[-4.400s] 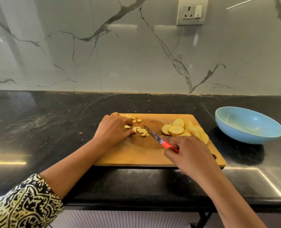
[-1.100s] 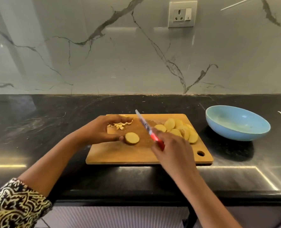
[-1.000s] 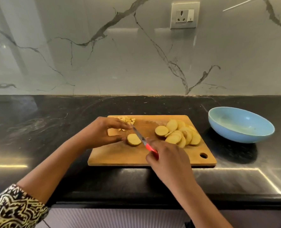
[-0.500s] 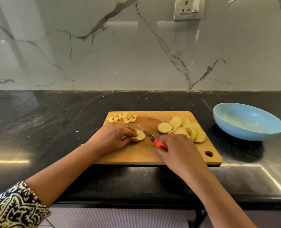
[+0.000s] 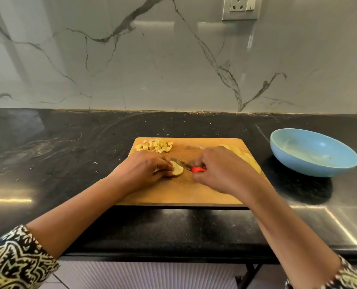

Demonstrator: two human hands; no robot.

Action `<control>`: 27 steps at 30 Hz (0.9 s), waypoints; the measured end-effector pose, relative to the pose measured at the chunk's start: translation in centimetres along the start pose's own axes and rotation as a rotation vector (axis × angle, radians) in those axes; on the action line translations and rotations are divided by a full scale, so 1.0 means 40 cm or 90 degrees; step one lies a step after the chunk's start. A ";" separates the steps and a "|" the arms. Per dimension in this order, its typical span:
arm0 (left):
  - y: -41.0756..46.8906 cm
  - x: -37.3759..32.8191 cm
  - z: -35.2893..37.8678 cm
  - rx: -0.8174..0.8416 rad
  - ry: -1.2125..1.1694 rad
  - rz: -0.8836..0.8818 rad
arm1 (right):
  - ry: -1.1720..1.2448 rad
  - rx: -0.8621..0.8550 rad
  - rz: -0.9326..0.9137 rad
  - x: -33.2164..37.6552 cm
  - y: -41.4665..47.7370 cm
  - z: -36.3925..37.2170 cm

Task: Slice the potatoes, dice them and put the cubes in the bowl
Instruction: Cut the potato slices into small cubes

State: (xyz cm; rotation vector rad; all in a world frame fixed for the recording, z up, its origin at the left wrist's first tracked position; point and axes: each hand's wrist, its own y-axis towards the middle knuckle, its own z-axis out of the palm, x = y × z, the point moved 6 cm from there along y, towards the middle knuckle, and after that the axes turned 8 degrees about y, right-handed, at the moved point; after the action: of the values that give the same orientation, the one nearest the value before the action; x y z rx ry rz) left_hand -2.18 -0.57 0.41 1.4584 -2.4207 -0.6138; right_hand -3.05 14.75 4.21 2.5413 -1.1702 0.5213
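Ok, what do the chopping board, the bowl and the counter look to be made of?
The rectangular tan chopping board looks like wood or bamboo: matte with faint grain. The light blue round bowl seems glazed ceramic or melamine, smooth with soft sheen. The black countertop looks like polished stone: swirled veining and mirror-like reflections.

Single head view looks forward and down, near the counter

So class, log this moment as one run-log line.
step: dicing | left hand pins potato slice | right hand holds knife | cubes on board | bowl: no cubes yet
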 end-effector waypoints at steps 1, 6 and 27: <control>0.001 0.000 0.000 -0.002 0.001 -0.004 | -0.001 0.011 0.001 0.005 0.005 -0.003; -0.001 -0.001 -0.001 -0.015 -0.010 -0.020 | -0.035 0.037 0.003 -0.009 -0.062 -0.009; -0.013 -0.004 -0.014 -0.027 0.022 0.022 | -0.003 -0.016 0.023 0.003 -0.053 -0.014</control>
State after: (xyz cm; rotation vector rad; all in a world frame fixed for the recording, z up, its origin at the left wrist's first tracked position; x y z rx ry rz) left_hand -1.48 -0.75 0.67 1.3957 -2.3872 -0.6240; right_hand -1.47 16.24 4.52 2.5063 -1.2189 0.5071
